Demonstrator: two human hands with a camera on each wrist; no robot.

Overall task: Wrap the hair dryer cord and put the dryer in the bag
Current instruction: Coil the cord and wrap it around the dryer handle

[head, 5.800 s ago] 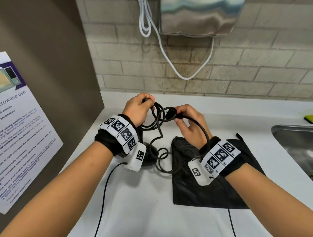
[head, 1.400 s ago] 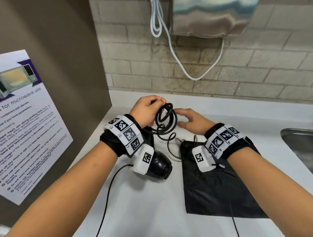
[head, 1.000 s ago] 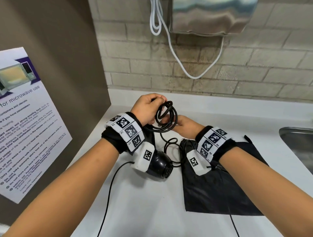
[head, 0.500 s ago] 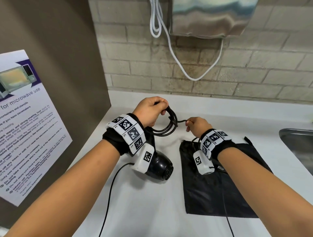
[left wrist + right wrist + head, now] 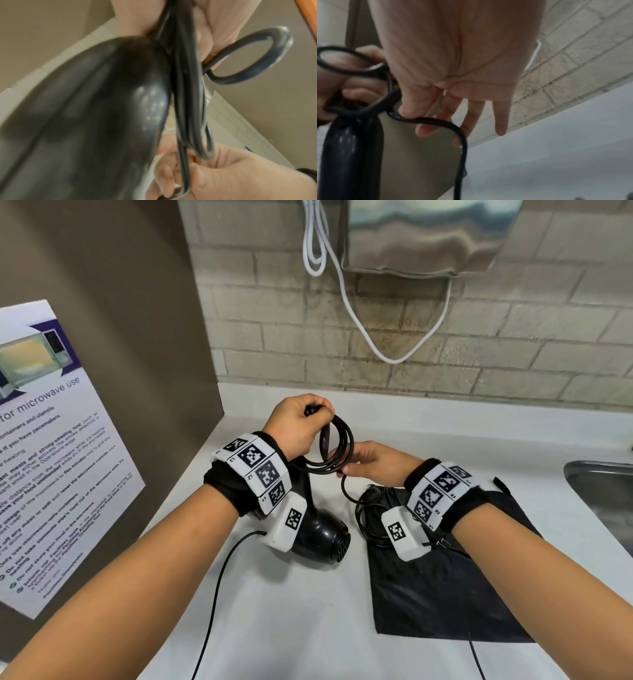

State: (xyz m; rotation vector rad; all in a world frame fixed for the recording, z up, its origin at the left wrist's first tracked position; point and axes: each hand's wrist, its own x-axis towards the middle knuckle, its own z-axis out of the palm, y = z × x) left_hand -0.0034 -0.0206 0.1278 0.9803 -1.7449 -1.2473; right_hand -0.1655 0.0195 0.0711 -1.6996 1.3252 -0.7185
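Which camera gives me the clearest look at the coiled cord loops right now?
The head view: the coiled cord shows whole between the left hand and right hand. The left wrist view shows blurred strands edge-on; the right wrist view catches only part of the loops at its left edge.

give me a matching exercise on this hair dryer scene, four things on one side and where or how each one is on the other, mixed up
Things:
1. cord
2. hair dryer
3. bag
4. white cable

Places or states:
A. lies flat on the counter under the right forearm
B. hangs in a loop on the brick wall
C. coiled in loops, gripped at the top by the left hand, right hand at the bottom
D. below the left wrist, grille facing the bag

Pairs: 1-C, 2-D, 3-A, 4-B
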